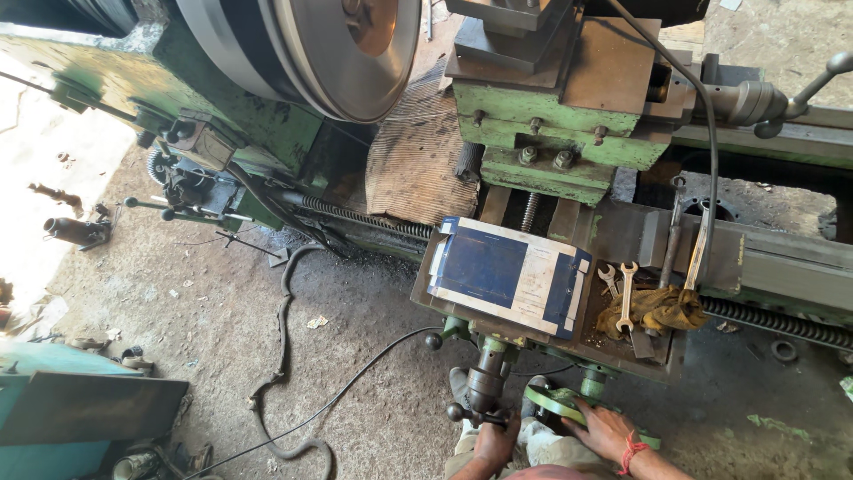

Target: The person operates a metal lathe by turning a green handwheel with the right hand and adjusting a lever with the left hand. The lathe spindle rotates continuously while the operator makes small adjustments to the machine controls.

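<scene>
Lathe carriage (569, 133), green, worn. Below its front apron: left hand (494, 442), fingers wrapped around a dark ball-ended lever (484, 384); right hand (604, 428), red thread at the wrist, fingers spread flat over the green handwheel (558, 402). On the apron tray: flattened blue carton (506, 276), spanners (622, 293), yellow rag (657, 309).
</scene>
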